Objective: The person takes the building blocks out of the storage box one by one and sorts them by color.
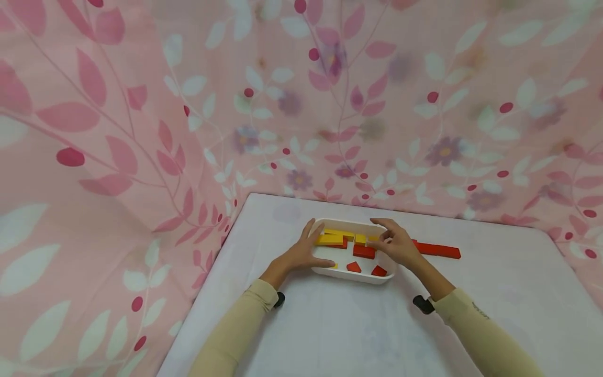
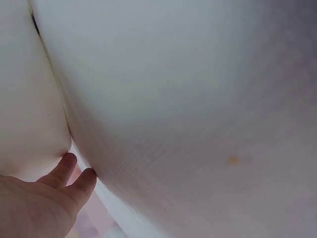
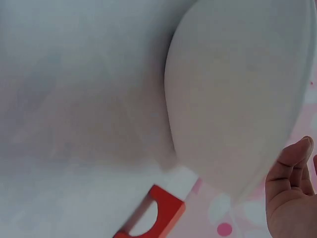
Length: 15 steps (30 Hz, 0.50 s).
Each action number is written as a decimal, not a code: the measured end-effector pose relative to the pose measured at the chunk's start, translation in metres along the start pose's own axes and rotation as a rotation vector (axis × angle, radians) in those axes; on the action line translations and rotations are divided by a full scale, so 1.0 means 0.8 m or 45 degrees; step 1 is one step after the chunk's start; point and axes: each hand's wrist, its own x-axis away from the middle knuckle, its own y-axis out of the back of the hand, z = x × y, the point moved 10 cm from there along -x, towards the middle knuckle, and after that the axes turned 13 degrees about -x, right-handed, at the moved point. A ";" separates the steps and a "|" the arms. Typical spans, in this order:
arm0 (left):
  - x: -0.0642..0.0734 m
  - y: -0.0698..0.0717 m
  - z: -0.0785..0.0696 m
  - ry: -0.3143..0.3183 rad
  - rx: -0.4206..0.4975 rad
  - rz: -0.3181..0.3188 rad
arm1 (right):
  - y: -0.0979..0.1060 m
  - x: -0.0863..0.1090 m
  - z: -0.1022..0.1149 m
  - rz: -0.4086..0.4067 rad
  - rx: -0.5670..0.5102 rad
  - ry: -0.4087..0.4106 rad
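A white oval tray (image 1: 350, 275) lies on the table with yellow and red toy blocks in it. My left hand (image 1: 301, 254) holds its left end, thumb over the near rim and fingers by the far left corner. In the left wrist view, two fingertips (image 2: 89, 173) touch the outer wall. Over the right end, my right hand (image 1: 398, 243) pinches a yellow block (image 1: 373, 239) between thumb and a finger, largely hidden. A yellow cube (image 1: 360, 239) sits just left of it, above a red block (image 1: 364, 252). A long yellow block (image 1: 330, 240) lies beside the left fingers.
A long red block (image 1: 439, 250) lies on the table right of the tray; a red block with a rounded cutout (image 3: 171, 208) shows in the right wrist view. Two small red blocks (image 1: 354, 267) lie along the tray's near side. A pink floral cloth (image 1: 339, 104) hangs behind the table.
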 end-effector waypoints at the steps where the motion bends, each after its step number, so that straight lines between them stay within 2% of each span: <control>1: -0.001 0.001 -0.001 0.003 -0.003 -0.009 | -0.004 -0.001 0.000 0.006 0.001 0.007; 8: -0.002 0.003 0.001 0.011 -0.048 -0.018 | -0.045 -0.008 -0.005 0.085 -0.019 0.005; 15: -0.002 0.000 0.001 0.010 -0.043 -0.019 | -0.063 -0.016 -0.014 0.031 0.071 -0.041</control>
